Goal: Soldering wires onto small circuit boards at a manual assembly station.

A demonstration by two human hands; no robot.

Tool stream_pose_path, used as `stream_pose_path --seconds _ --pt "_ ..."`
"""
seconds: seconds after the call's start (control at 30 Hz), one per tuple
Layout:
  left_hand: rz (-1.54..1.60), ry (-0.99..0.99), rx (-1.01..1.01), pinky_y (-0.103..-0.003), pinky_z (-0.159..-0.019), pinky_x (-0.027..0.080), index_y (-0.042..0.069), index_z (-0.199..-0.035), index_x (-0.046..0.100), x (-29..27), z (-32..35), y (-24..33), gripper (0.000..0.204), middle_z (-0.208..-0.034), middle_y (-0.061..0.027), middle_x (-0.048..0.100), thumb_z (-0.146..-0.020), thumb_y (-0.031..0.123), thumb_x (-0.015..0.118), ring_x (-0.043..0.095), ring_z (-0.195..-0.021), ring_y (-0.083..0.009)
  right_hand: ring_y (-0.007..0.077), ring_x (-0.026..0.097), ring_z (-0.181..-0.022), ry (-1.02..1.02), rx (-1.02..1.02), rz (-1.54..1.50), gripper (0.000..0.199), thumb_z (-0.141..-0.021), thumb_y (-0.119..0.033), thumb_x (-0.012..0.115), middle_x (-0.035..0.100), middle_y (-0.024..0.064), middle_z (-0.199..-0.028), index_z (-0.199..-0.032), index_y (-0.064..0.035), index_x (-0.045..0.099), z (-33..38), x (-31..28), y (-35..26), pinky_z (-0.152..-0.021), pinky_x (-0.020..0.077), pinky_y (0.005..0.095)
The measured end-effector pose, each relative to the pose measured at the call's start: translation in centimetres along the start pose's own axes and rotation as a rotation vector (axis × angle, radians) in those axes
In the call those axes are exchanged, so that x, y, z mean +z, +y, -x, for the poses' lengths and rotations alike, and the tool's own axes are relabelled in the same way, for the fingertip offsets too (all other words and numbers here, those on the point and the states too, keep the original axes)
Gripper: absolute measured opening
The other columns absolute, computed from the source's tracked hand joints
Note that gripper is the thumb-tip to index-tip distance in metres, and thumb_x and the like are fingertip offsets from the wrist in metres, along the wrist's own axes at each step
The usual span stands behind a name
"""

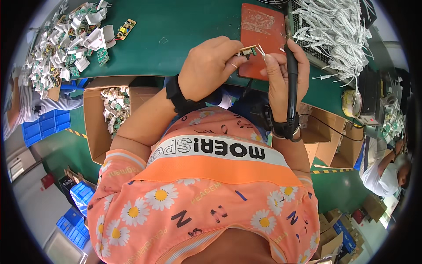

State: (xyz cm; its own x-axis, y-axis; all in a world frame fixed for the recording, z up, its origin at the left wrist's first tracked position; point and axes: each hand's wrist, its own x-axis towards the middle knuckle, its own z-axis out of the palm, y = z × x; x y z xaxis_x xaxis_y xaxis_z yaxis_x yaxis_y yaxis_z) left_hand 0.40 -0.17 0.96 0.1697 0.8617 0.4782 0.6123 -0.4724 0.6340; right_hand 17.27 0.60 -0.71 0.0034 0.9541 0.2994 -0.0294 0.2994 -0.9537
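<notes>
Two hands are being worked close together above the near edge of the green table (184,26). A small circuit board (247,52) is being pinched between the fingertips of the left hand (206,66), with that grip clenched on the board's edge, just over a reddish-brown mat (259,26). A black soldering iron (291,83) is being held like a pen in the right hand (281,75), that grip closed around its barrel, while thin white wire ends (262,50) are being pressed toward the board by the same hand's fingertips.

The board is being judged light, stiff and fragile: a thin rigid plate with small parts on its face, best taken by its bare edges and not by the components. The wires are being judged thin and springy, likely to slip unless held near their stripped tips. The iron is being judged rigid, and safe to hold only by its handle.

A loose heap of boards and white plastic shells (70,39) is lying at the table's far left. A bundle of white leads (338,31) is resting on a wire grille at the far right. An open cardboard box (110,114) holding more white parts is standing below the table on the left. Another person's arm (387,158) is being seen at the right rim.
</notes>
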Motion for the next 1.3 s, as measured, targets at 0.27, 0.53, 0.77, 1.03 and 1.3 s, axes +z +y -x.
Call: stream_pose_path --seconds 0.27,0.53,0.77,1.03,1.3 --pt "-0.016 -0.016 0.051 -0.035 -0.061 0.047 0.005 -0.089 0.062 0.0 -0.1 -0.6 0.017 -0.073 -0.0088 0.058 -0.074 0.011 0.068 0.057 -0.070 -0.0276 0.0077 0.057 -0.071 0.009 -0.117 0.188 0.051 -0.077 0.003 0.067 0.062 0.0059 -0.084 -0.122 -0.0035 0.044 0.0 0.1 0.1 -0.060 0.0469 0.0193" --pt "-0.052 -0.027 0.072 -0.035 -0.061 0.047 0.005 -0.088 0.061 0.0 0.0 -0.5 0.016 -0.073 -0.0089 0.058 -0.074 0.010 0.067 0.057 -0.069 -0.0277 0.0100 0.059 -0.071 0.033 -0.186 0.253 0.052 -0.073 0.004 0.067 0.060 0.0050 -0.080 -0.120 -0.0067 0.048 -0.2 0.6 0.4 -0.064 0.0507 0.0231" --pt "-0.168 -0.027 0.160 -0.032 -0.055 0.047 0.004 -0.091 0.059 0.3 0.4 0.1 0.018 -0.073 -0.0078 0.056 -0.075 0.010 0.063 0.057 -0.068 -0.0251 0.0064 0.056 -0.073 0.009 -0.229 0.269 0.052 -0.077 0.005 0.066 0.060 0.0056 -0.084 -0.122 -0.0024 0.042 0.0 0.7 0.9 -0.059 0.0460 0.0163" --pt "-0.552 -0.010 0.400 -0.025 -0.046 0.046 0.000 -0.091 0.058 0.6 1.4 -0.6 0.022 -0.075 -0.0028 0.051 -0.071 0.010 0.057 0.056 -0.065 -0.0147 0.0108 0.058 -0.073 -0.058 -0.299 0.245 0.052 -0.077 0.006 0.066 0.060 0.0068 -0.085 -0.122 -0.0028 0.042 0.1 0.7 1.6 -0.062 0.0486 0.0207" --pt "-0.807 -0.241 0.539 -0.021 -0.044 0.044 0.000 -0.094 0.060 -0.8 2.6 -1.6 0.026 -0.076 -0.0025 0.052 -0.072 0.013 0.057 0.051 -0.068 -0.0134 0.0153 0.061 -0.078 -0.276 -0.295 0.463 0.054 -0.073 0.005 0.069 0.060 0.0092 -0.087 -0.122 -0.0063 0.048 0.8 0.5 1.7 -0.064 0.0498 0.0248"
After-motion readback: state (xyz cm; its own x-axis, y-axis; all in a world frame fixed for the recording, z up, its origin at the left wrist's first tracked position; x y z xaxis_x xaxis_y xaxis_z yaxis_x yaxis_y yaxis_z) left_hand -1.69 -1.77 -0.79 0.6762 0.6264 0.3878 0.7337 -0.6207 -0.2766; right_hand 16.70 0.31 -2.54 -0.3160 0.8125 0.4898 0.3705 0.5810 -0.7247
